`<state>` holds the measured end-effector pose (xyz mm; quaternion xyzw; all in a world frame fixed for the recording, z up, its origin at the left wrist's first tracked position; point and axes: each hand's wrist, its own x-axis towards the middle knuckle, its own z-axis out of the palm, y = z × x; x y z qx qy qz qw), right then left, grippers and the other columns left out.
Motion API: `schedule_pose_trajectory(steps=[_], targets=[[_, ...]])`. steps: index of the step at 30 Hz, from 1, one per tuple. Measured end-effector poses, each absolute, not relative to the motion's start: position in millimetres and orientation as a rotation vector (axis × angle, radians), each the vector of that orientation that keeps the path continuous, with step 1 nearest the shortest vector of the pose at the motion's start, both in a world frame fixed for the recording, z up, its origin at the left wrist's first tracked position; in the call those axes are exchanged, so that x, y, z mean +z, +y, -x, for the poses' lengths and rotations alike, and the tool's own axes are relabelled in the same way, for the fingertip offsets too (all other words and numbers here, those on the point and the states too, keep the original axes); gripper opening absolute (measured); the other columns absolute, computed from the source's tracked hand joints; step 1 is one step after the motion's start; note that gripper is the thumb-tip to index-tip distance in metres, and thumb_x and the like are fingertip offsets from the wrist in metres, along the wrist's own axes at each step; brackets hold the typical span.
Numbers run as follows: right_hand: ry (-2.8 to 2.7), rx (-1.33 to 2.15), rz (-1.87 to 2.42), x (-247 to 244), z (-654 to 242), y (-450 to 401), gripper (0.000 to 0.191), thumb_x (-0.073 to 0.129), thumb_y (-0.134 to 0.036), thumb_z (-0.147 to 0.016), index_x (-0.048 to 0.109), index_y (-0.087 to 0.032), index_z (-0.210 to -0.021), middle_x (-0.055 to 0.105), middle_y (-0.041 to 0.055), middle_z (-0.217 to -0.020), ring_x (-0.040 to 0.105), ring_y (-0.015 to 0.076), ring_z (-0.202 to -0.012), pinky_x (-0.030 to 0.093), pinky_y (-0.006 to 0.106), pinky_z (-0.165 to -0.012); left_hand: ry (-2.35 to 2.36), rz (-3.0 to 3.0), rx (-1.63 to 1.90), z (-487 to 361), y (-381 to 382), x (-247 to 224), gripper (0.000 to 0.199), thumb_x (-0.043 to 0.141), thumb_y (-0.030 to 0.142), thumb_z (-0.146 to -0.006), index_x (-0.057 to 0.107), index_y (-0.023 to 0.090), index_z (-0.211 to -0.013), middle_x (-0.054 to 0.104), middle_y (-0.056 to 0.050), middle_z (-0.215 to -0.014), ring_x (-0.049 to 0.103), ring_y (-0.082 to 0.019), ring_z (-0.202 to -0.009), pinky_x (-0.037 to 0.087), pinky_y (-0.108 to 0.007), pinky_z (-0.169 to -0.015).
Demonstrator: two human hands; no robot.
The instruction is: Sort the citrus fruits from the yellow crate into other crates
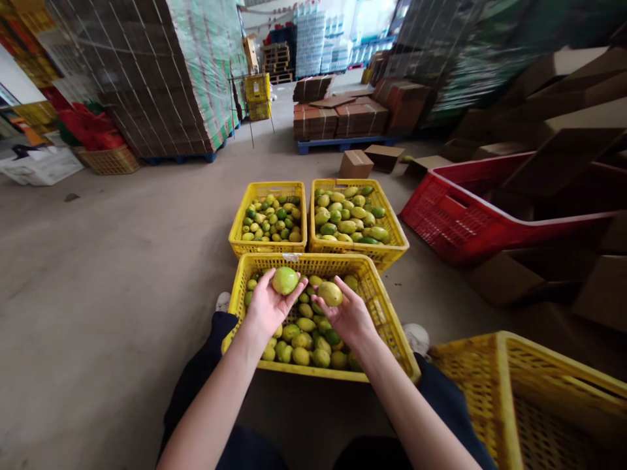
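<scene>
My left hand (268,303) is palm up above the near yellow crate (321,372), its fingers cupped round a green-yellow lemon (285,281). Just to the right, my right hand (349,318) holds a smaller, yellower lemon (330,294) against its fingers. The two lemons are side by side, a short gap apart. Below both hands, many lemons (301,356) in mixed green and yellow lie in the near crate, which stands between my legs; my hands and forearms hide some of them.
Beyond it are two more yellow crates, the left one (267,248) with small fruit, the right one (399,248) with larger fruit. A red crate (441,215) with cardboard stands to the right. Another yellow crate (502,391) is by my right leg. A loaded blue pallet (323,145) stands farther back.
</scene>
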<state>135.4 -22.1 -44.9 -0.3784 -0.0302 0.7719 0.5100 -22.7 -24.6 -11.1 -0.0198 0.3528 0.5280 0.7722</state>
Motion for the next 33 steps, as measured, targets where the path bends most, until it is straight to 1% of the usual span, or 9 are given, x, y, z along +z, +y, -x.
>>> schedule_pose_trajectory(steps=[3, 8, 13, 18, 23, 25, 28, 30, 33], targets=[[-0.067, 1.849, 0.939, -44, -135, -22, 0.02, 0.047, -0.024, -0.089, 0.059, -0.012, -0.078, 0.071, 0.0105, -0.065, 0.068, 0.0175, -0.051, 0.056, 0.02, -0.046, 0.759, 0.077, 1.154, 22, -24, -12, 0.03, 0.044, 0.028, -0.09, 0.058, 0.004, -0.102, 0.067, -0.016, -0.086, 0.066, -0.027, -0.097, 0.06, -0.028, -0.072], [-0.04, 1.846, 0.983, -45, -133, -22, 0.019, 0.045, -0.022, -0.09, 0.058, -0.013, -0.08, 0.07, 0.0085, -0.063, 0.066, 0.0155, -0.047, 0.056, 0.019, -0.044, 0.831, 0.09, 1.119, 19, -24, -13, 0.029, 0.042, 0.027, -0.091, 0.057, 0.003, -0.099, 0.066, -0.015, -0.081, 0.068, -0.026, -0.086, 0.06, -0.026, -0.064], [-0.032, 1.88, 0.994, -43, -132, -23, 0.021, 0.043, -0.024, -0.092, 0.058, -0.012, -0.084, 0.069, 0.0066, -0.061, 0.065, 0.0146, -0.047, 0.055, 0.018, -0.043, 0.829, 0.093, 1.08, 17, -24, -14, 0.032, 0.041, 0.027, -0.091, 0.056, 0.001, -0.1, 0.066, -0.016, -0.079, 0.068, -0.025, -0.082, 0.059, -0.026, -0.063], [-0.042, 1.888, 0.977, -44, -133, -22, 0.018, 0.045, -0.023, -0.091, 0.058, -0.013, -0.082, 0.07, 0.0067, -0.063, 0.065, 0.0149, -0.048, 0.055, 0.019, -0.044, 0.835, 0.082, 1.075, 16, -24, -16, 0.033, 0.04, 0.027, -0.091, 0.055, 0.001, -0.104, 0.066, -0.017, -0.079, 0.068, -0.025, -0.081, 0.059, -0.026, -0.063], [-0.106, 1.93, 0.9, -51, -136, -23, 0.013, 0.05, -0.019, -0.083, 0.06, -0.013, -0.078, 0.07, 0.0078, -0.067, 0.066, 0.016, -0.053, 0.056, 0.024, -0.053, 0.813, 0.052, 1.047, 15, -25, -16, 0.031, 0.041, 0.026, -0.09, 0.056, 0.001, -0.1, 0.066, -0.018, -0.083, 0.068, -0.025, -0.082, 0.058, -0.027, -0.064], [-0.125, 1.939, 0.86, -54, -136, -23, 0.008, 0.052, -0.016, -0.077, 0.06, -0.015, -0.077, 0.071, 0.0077, -0.071, 0.066, 0.0168, -0.057, 0.056, 0.026, -0.055, 0.786, 0.038, 1.043, 15, -26, -15, 0.028, 0.042, 0.026, -0.088, 0.057, 0.004, -0.096, 0.066, -0.016, -0.083, 0.068, -0.025, -0.082, 0.058, -0.028, -0.064], [-0.153, 1.952, 0.849, -56, -137, -24, 0.008, 0.053, -0.017, -0.071, 0.059, -0.016, -0.076, 0.07, 0.0071, -0.073, 0.065, 0.0184, -0.06, 0.054, 0.029, -0.057, 0.746, 0.032, 1.052, 15, -26, -15, 0.023, 0.044, 0.025, -0.086, 0.058, 0.009, -0.093, 0.066, -0.014, -0.084, 0.067, -0.024, -0.08, 0.057, -0.029, -0.063], [-0.137, 1.939, 0.9, -56, -136, -24, 0.007, 0.052, -0.018, -0.071, 0.058, -0.016, -0.075, 0.068, 0.0059, -0.069, 0.064, 0.0182, -0.058, 0.053, 0.029, -0.054, 0.741, 0.047, 1.056, 16, -26, -17, 0.022, 0.045, 0.025, -0.085, 0.058, 0.009, -0.092, 0.066, -0.014, -0.085, 0.067, -0.023, -0.079, 0.057, -0.028, -0.064], [-0.056, 1.922, 0.984, -57, -136, -23, 0.008, 0.048, -0.017, -0.071, 0.055, -0.017, -0.07, 0.063, 0.0045, -0.06, 0.059, 0.0161, -0.049, 0.046, 0.025, -0.044, 0.774, 0.079, 1.042, 15, -25, -20, 0.023, 0.046, 0.024, -0.084, 0.058, 0.007, -0.093, 0.066, -0.015, -0.085, 0.066, -0.023, -0.079, 0.057, -0.028, -0.064]])
